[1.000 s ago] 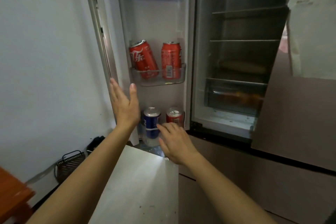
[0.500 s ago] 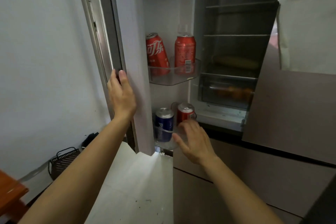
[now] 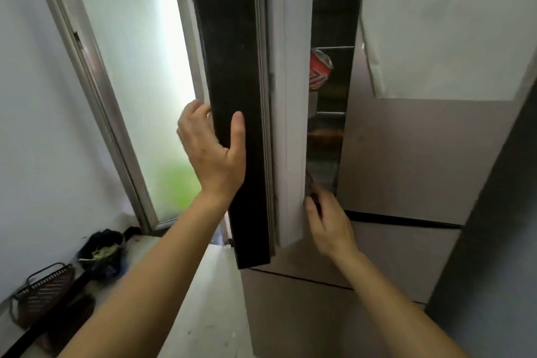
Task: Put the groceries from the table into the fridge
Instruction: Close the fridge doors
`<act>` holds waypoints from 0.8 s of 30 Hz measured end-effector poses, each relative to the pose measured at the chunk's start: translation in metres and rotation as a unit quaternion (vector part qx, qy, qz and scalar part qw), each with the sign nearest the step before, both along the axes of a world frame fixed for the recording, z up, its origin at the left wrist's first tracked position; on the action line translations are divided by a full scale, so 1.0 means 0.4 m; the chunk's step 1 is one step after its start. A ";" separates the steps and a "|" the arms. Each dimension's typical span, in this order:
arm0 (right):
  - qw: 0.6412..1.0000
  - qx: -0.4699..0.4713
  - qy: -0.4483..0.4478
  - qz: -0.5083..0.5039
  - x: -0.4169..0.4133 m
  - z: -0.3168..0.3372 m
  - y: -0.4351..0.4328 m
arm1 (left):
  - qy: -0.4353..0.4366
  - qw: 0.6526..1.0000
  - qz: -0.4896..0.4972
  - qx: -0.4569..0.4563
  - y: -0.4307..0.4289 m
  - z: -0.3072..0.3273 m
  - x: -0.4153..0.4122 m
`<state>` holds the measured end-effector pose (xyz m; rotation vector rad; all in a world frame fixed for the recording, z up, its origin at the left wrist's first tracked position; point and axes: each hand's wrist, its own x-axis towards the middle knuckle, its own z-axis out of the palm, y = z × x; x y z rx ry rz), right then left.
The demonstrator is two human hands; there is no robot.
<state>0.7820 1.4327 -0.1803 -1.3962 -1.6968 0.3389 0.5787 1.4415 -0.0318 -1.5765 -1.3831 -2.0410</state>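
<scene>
The fridge door (image 3: 232, 96) stands almost edge-on to me, its dark side edge and white inner seal (image 3: 293, 125) showing. My left hand (image 3: 212, 151) presses on the door, thumb straight along the dark edge and fingers on the outer face. Low on the white inner edge, the fingers of my right hand (image 3: 325, 218) touch the door. Through the narrow gap I see one red can (image 3: 319, 70) and dim fridge shelves (image 3: 331, 113). The other cans are hidden behind the door.
The fridge's right door (image 3: 406, 154) is closed, with white film (image 3: 441, 38) stuck on it. A frosted window (image 3: 130, 81) is on the left. Below it are a white worktop (image 3: 212, 314), a dark bowl (image 3: 101, 250) and a wire basket (image 3: 43, 291).
The fridge door has swung from wide open to nearly closed under my left hand. My right hand has moved from the lower door cans to the door's inner edge.
</scene>
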 end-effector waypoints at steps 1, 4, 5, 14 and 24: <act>1.000 -0.005 -0.006 -0.002 0.015 -0.004 -0.005 | 0.015 0.999 -0.028 -0.003 0.003 -0.006 0.035; 0.999 -0.015 -0.041 -0.010 0.066 0.001 -0.012 | 0.069 0.994 -0.080 -0.015 0.024 -0.030 0.125; 0.999 -0.011 -0.051 -0.012 0.085 0.005 -0.009 | 0.093 0.992 -0.079 -0.018 0.037 -0.038 0.149; 0.946 0.017 -0.246 -0.209 0.259 0.071 0.102 | 0.253 0.960 -0.001 -0.117 0.194 -0.061 0.334; 0.908 0.047 -0.326 -0.259 0.330 0.007 0.185 | 0.247 0.964 0.023 -0.096 0.264 -0.097 0.391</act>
